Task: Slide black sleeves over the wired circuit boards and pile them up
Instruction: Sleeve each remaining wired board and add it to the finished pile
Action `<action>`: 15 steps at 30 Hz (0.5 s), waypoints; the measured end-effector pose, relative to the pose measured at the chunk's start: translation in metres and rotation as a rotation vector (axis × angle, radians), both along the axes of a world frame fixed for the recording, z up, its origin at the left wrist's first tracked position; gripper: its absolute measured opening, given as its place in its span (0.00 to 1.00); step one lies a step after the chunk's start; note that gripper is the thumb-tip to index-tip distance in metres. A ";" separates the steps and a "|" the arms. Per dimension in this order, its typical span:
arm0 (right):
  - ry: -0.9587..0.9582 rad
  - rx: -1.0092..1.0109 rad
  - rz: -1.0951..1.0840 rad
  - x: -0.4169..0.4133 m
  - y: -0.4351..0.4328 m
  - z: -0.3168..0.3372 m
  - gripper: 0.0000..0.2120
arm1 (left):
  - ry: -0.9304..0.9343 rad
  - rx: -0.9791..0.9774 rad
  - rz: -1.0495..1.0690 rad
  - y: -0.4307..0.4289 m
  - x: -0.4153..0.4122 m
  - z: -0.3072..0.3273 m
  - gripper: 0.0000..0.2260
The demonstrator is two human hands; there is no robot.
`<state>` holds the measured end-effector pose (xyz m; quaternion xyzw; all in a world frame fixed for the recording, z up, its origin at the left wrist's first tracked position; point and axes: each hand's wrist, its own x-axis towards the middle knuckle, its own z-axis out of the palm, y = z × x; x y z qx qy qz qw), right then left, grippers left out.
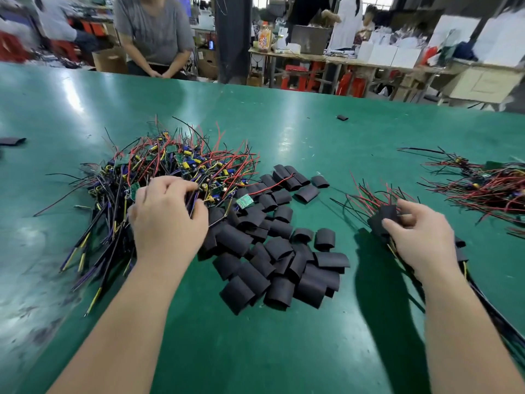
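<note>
Fingers of right hand curled round a sleeved board right of centre, its red and black wires fanning up-frame. Left hand at centre left, fingertips pinching wires in the tangle of wired circuit boards; loose black sleeves heaped between both hands on the green table. Farther up, a second wire tangle at the right edge and a person in a grey shirt upper left.

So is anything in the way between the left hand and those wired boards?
Nothing separate. The left hand is at the near edge of the heap of wired boards, fingers curled among its wires. Only the tangle itself could hinder: red and black leads cross over one another.
</note>
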<state>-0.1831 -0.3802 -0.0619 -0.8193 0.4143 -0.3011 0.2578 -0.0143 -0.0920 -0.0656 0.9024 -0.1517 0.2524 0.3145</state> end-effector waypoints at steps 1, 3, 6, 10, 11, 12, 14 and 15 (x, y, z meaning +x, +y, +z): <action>-0.023 -0.022 -0.034 -0.001 -0.004 -0.002 0.15 | 0.018 0.044 0.055 0.002 0.003 -0.003 0.15; -0.039 -0.107 -0.078 0.000 -0.007 -0.004 0.11 | 0.098 0.151 0.111 0.005 0.007 -0.008 0.21; 0.005 -0.224 -0.109 0.002 -0.008 -0.007 0.13 | 0.177 0.305 0.145 0.008 0.013 -0.015 0.22; -0.013 -0.239 -0.081 0.003 -0.004 -0.009 0.11 | 0.082 0.288 0.208 0.010 0.018 -0.014 0.13; -0.031 -0.251 -0.075 0.004 -0.001 -0.010 0.11 | 0.055 0.255 0.223 0.011 0.020 -0.014 0.12; -0.053 -0.255 -0.074 0.005 0.002 -0.010 0.10 | 0.030 0.224 0.232 0.012 0.020 -0.013 0.11; -0.096 -0.261 -0.070 0.005 0.006 -0.010 0.11 | -0.003 0.179 0.234 0.012 0.019 -0.012 0.09; -0.114 -0.265 -0.064 0.005 0.007 -0.010 0.11 | -0.014 0.158 0.231 0.012 0.018 -0.011 0.08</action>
